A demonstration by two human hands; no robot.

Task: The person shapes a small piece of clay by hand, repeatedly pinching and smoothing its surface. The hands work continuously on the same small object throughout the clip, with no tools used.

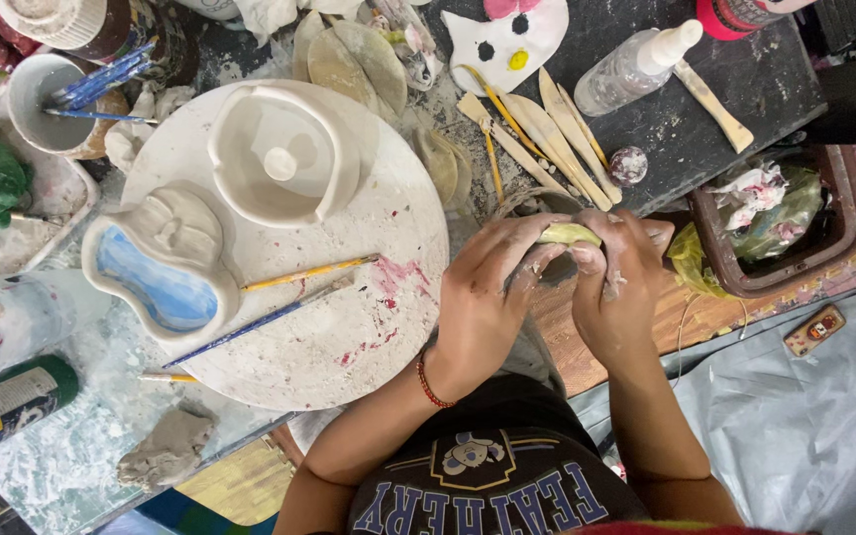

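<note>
Both hands meet at table edge. Left hand (482, 297), red bracelet (430, 381) at wrist, and right hand (618, 287) curl tight around a small yellowish clay piece (568, 234), fingers overlapping. Leftward: grey clay lump (165, 448), blue-glazed dish (156, 282), two paintbrushes (294, 287) on round white board (349, 337). Rightward, beyond the hands: wooden modelling tools (547, 139), spray bottle (636, 67), brown tray (795, 223).

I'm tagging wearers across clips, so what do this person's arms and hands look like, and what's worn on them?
Both forearms are bare, with no sleeves reaching them. The left hand has a thin red beaded bracelet around the wrist. The right hand wears nothing visible. The fingers of both hands are smeared with pale, dried clay. No rings or gloves show.
</note>
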